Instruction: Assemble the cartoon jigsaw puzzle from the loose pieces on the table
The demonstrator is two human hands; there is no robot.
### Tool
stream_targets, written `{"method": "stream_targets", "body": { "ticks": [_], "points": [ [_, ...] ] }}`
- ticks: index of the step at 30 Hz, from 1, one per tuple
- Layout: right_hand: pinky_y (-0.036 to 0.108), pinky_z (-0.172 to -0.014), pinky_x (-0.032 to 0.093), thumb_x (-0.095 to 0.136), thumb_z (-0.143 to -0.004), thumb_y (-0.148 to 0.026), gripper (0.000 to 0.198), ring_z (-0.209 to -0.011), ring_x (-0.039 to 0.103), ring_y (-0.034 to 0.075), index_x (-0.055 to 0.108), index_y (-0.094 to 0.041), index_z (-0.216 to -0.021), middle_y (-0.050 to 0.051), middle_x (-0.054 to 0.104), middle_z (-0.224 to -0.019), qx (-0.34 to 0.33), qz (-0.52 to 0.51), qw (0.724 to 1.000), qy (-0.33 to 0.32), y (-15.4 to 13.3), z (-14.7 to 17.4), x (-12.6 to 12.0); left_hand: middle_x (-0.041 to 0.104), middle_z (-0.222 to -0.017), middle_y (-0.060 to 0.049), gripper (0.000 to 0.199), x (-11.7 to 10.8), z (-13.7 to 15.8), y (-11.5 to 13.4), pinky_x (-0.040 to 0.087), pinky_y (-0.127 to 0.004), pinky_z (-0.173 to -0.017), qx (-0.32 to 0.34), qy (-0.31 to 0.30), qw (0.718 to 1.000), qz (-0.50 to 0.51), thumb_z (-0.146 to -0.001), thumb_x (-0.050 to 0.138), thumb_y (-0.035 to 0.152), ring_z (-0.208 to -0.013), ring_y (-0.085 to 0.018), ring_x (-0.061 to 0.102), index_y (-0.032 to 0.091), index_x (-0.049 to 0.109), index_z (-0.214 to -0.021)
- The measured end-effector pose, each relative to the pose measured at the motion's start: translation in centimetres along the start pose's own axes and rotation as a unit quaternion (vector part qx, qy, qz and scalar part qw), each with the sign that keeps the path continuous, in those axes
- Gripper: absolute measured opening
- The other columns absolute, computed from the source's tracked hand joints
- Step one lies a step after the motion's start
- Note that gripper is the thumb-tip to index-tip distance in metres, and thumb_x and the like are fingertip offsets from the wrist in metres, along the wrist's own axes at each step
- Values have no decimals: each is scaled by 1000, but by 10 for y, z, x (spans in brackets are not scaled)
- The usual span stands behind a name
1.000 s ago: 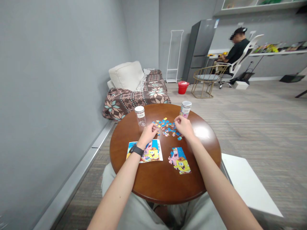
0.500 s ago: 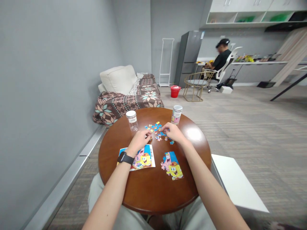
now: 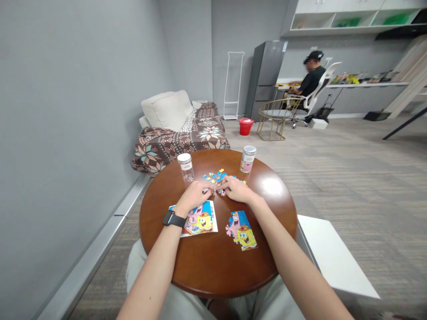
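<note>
- counter point(image 3: 220, 271): reddish brown
- loose pieces point(image 3: 218, 177): blue, yellow, pink
- puzzle point(image 3: 244, 234): pink, yellow, blue
- sheet point(image 3: 203, 221): blue, pink, yellow, white-edged
- jar point(image 3: 187, 167) at 11 o'clock: white-lidded
- blanket point(image 3: 173, 144): brown, peach-and-mint stars
- bucket point(image 3: 245, 128): red

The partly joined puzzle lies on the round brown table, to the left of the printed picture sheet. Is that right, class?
Not quite: the head view shows the partly joined puzzle to the right of the printed picture sheet, not the left. It does lie on the round brown table.
</note>
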State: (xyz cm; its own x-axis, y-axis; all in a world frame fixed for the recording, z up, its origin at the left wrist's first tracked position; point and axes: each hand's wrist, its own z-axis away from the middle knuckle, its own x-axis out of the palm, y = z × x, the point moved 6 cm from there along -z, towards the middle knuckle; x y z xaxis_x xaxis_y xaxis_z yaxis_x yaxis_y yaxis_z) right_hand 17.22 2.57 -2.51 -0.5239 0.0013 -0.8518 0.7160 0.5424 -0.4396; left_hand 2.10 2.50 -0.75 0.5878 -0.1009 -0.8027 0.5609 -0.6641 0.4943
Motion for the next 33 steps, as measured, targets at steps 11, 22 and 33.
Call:
{"method": "stream_targets", "body": {
  "ticks": [11,22,33],
  "points": [
    [33,-91,45,45,-79,4,47,-94,58,20,80,-23,-94,7,62,-92,20,-11,1000,-13,3,0,-1,77,-103,-4,31,7,1,3,50,-31,-94,10,-15,999,-35,-85,52,13,-96,-20,70,23,77,-99],
    [29,-93,46,45,-85,-2,35,-94,61,19,76,-15,-96,9,61,-97,147,18,984,96,19,5,-18,73,-116,0,31,16,0,20,47,-36,-102,101,-69,989,-87,-86,52,11,-113,-20,63,25,77,-97],
    [29,-88,45,48,-74,4,37,-85,59,17,77,-18,-70,6,62,-89,98,-26,994,45,10,3,-14,71,-115,-4,23,9,0,13,48,-37,-100,51,-26,995,-81,-85,55,16,-108,-22,64,21,73,-98]
  ]
}}
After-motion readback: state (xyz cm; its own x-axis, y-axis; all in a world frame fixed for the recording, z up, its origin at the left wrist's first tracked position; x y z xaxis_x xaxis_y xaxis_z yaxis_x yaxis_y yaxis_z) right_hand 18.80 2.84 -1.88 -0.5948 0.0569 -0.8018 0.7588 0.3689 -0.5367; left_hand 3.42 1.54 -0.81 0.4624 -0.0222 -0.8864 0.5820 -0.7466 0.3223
